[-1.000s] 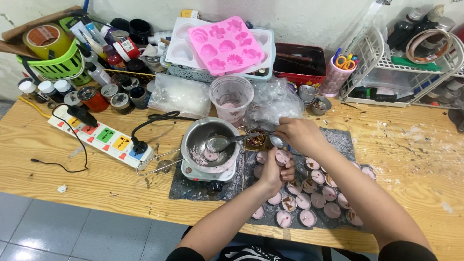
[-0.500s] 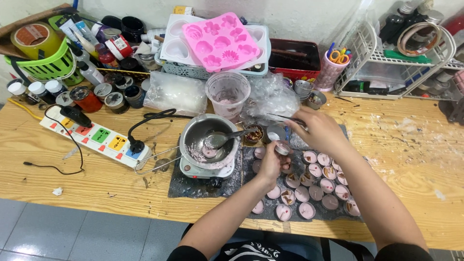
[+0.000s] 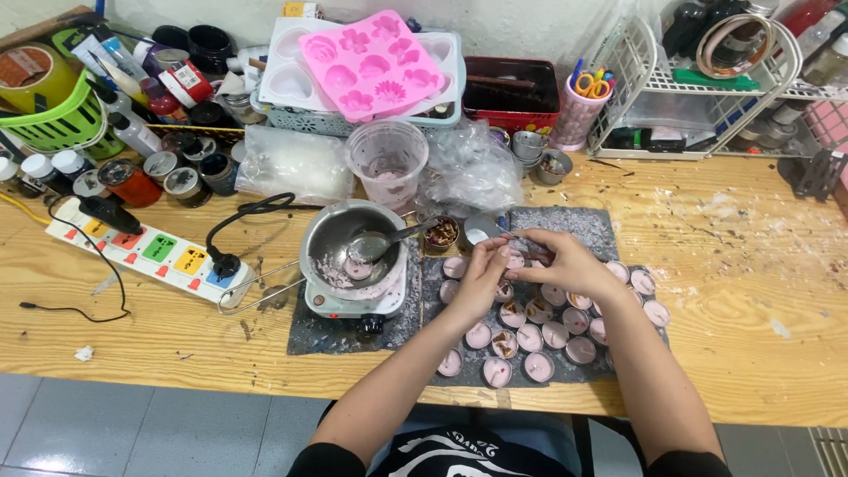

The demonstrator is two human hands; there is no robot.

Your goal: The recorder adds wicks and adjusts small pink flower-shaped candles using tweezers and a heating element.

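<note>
Where hands (image 3: 530, 265) meet, wooden table (image 3: 751, 291) — grey-tiled floor (image 3: 132, 424) below.

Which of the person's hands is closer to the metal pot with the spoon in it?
Left. The left hand is just right of the metal pot, close to its spoon handle; the right hand sits farther right, over the small pink candle cups.

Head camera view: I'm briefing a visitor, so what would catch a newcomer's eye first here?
Probably the bright pink flower mould on the tray at the back. Then the two hands, left hand and right hand, meeting over rows of small pink candles on a grey mat, beside a metal pot with a spoon.
</note>
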